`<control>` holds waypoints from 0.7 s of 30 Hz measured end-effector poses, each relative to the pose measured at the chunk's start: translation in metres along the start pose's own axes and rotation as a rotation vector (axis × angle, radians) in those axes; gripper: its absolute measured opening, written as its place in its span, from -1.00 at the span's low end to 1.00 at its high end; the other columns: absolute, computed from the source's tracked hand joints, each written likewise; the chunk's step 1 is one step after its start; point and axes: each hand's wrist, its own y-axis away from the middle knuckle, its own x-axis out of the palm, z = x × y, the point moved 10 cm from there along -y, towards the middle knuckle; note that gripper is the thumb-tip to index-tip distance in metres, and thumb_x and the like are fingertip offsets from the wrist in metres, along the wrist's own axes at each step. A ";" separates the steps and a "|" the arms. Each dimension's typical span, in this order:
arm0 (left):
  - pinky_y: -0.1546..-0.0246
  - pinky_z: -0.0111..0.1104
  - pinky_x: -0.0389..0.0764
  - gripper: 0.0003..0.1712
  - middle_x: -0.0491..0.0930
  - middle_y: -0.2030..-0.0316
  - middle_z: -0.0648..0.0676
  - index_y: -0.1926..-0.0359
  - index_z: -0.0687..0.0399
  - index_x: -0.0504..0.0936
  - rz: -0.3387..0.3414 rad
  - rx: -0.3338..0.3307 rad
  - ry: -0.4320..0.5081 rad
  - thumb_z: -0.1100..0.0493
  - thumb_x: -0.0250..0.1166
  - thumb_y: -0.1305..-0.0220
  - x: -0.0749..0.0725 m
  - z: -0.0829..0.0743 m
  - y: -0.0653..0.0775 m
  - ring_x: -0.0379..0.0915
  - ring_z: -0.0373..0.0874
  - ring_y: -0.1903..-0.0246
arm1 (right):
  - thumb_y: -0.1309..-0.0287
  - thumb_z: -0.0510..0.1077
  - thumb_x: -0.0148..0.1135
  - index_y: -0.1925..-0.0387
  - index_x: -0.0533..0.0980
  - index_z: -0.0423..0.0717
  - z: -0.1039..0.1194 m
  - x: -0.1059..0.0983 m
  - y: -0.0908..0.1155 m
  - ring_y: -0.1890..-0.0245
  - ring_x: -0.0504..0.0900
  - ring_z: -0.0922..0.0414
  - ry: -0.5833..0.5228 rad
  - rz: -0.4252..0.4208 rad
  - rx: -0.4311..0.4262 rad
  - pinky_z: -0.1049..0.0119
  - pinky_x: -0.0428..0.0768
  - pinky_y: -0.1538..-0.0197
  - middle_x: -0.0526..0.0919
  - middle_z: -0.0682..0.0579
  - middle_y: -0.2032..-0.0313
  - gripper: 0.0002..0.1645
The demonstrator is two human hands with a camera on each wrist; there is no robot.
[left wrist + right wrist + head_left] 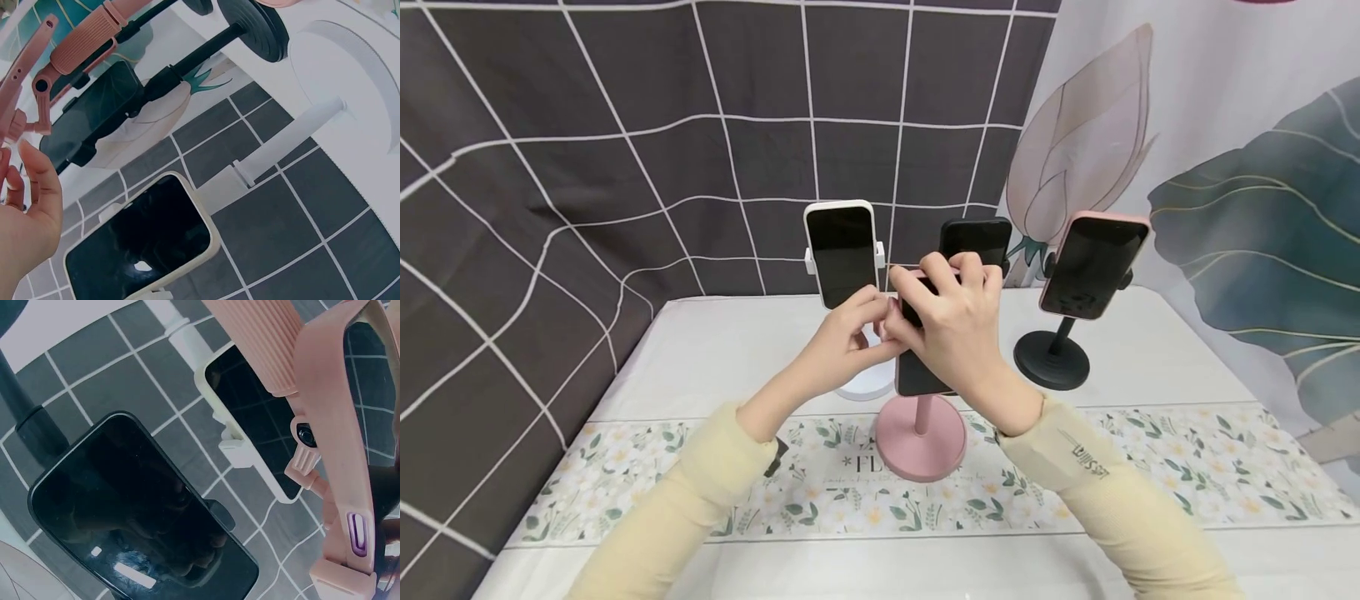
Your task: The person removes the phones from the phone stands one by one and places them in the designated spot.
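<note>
A phone in a pink case is mounted upright on a pink phone stand in the middle of the table. My right hand grips the phone from above, its fingers bent over the upper part of the screen. At the phone's left edge, my left hand pinches with thumb and fingers around the stand's clamp, close to the right thumb. Its exact contact is partly hidden. In the right wrist view the pink case shows edge-on, with a pink clamp jaw at its lower end.
Behind stand a white-framed phone on a white stand, a black phone on a black stand, and a pink-cased phone on another black stand. A floral runner crosses the white table. Dark checked cloth hangs behind.
</note>
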 end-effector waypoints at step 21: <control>0.57 -0.32 0.48 -0.37 0.29 0.41 0.08 0.53 0.14 0.33 -0.020 0.016 0.056 -0.37 -0.08 -0.16 0.000 0.002 0.002 0.25 -0.13 0.35 | 0.12 -0.17 0.06 0.33 0.49 -0.10 -0.010 -0.004 0.001 0.36 0.29 -0.14 -0.151 0.028 -0.030 -0.06 0.24 0.50 0.42 -0.14 0.45 -0.77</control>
